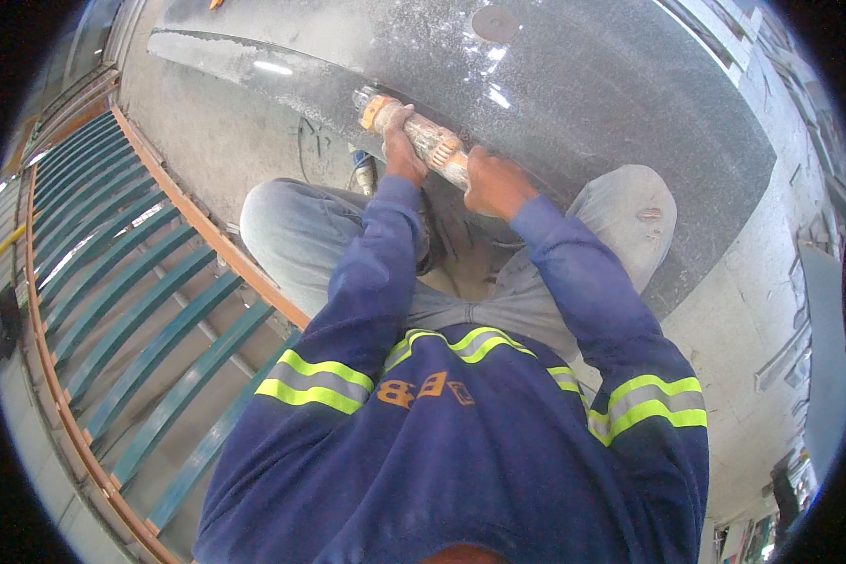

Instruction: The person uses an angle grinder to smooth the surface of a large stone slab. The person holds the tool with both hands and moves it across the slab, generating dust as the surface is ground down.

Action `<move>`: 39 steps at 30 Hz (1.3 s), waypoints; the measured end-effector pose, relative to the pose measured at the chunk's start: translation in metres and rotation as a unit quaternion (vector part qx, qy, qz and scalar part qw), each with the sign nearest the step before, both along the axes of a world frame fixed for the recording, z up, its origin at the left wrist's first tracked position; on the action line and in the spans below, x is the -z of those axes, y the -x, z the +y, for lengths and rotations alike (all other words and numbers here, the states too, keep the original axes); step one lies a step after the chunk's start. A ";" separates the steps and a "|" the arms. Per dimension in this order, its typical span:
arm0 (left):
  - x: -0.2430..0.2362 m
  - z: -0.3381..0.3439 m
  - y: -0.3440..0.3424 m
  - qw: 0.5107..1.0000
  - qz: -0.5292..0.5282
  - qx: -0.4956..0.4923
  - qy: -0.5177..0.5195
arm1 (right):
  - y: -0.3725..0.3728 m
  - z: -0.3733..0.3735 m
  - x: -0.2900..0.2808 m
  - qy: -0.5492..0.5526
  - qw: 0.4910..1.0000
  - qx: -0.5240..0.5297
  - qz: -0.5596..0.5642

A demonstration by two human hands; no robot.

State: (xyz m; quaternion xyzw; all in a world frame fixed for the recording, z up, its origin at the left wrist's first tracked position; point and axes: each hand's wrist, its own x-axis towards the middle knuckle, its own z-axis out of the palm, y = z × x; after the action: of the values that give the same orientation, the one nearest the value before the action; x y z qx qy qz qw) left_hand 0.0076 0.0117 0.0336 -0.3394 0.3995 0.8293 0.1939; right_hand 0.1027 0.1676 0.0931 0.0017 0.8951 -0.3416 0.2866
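Note:
Both my hands are closed around a dusty orange angle grinder (pixel 434 141), held slantwise at the near edge of a large dark stone slab (pixel 620 113). My left hand (pixel 402 143) wraps the body close behind its head, and my right hand (pixel 498 183) grips the rear end. The grinder's head points to the far left and lies at the slab's edge; whether its disc touches the stone I cannot tell. Pale dust coats the tool, my fingers and the slab's surface. A round dark disc (pixel 495 23) lies flat on the slab farther off.
Left of my legs stands a rack of green slats (pixel 150 324) with an orange-brown frame (pixel 226 246). A blue plug connector (pixel 363 171) is beside my left knee, below the slab's edge. Pale dusty flooring (pixel 724 291) extends on the right, with panels (pixel 825 329) at the far right.

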 end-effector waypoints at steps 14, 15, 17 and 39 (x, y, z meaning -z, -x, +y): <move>0.023 -0.013 0.012 0.999 0.036 0.021 0.014 | 0.006 -0.007 0.010 0.014 1.000 0.020 0.003; 0.029 -0.015 0.013 0.998 0.052 0.021 0.028 | 0.007 -0.009 0.016 0.014 1.000 0.022 0.002; 0.036 -0.024 0.017 0.999 0.043 0.018 0.020 | 0.008 -0.013 0.017 0.018 1.000 0.021 0.004; 0.025 -0.014 0.010 0.999 0.040 0.025 0.020 | 0.007 -0.007 0.008 0.007 1.000 0.009 -0.002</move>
State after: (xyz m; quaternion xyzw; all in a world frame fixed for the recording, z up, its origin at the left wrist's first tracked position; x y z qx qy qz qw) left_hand -0.0028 -0.0023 0.0087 -0.2996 0.4319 0.8290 0.1910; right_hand 0.0962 0.1610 0.0852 0.0085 0.8921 -0.3504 0.2851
